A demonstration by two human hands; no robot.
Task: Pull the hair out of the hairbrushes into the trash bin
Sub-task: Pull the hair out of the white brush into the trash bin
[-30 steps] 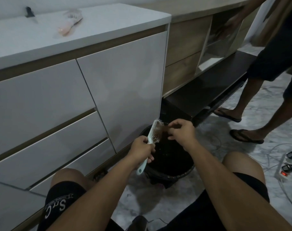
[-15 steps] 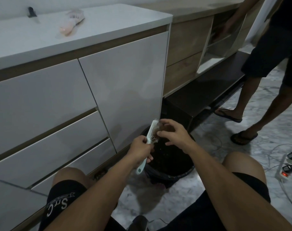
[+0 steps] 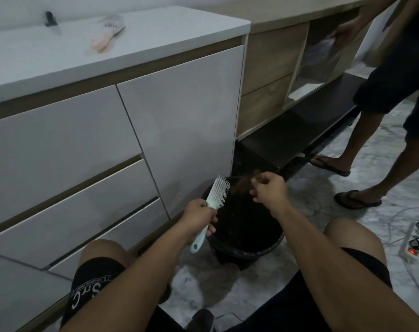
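Observation:
My left hand [image 3: 199, 215] grips the handle of a pale teal hairbrush [image 3: 215, 197], held upright with its white bristles facing right over the black trash bin [image 3: 270, 245]. My right hand [image 3: 269, 190] pinches a brown clump of hair [image 3: 242, 184] just right of the brush head, above the bin's opening. The clump is apart from the bristles. A second, peach-coloured hairbrush [image 3: 106, 35] lies on the white countertop [image 3: 155, 37] at the upper left.
White cabinet doors and drawers [image 3: 184, 111] stand close on the left. A dark low shelf [image 3: 299, 130] runs behind the bin. Another person [image 3: 395, 97] in sandals stands at the right. A power strip [image 3: 412, 245] and cables lie on the marble floor.
My right hand has pulled away to the right from the brush head, drawing the brown hair clump off the bristles. The brush stays nearly in place.

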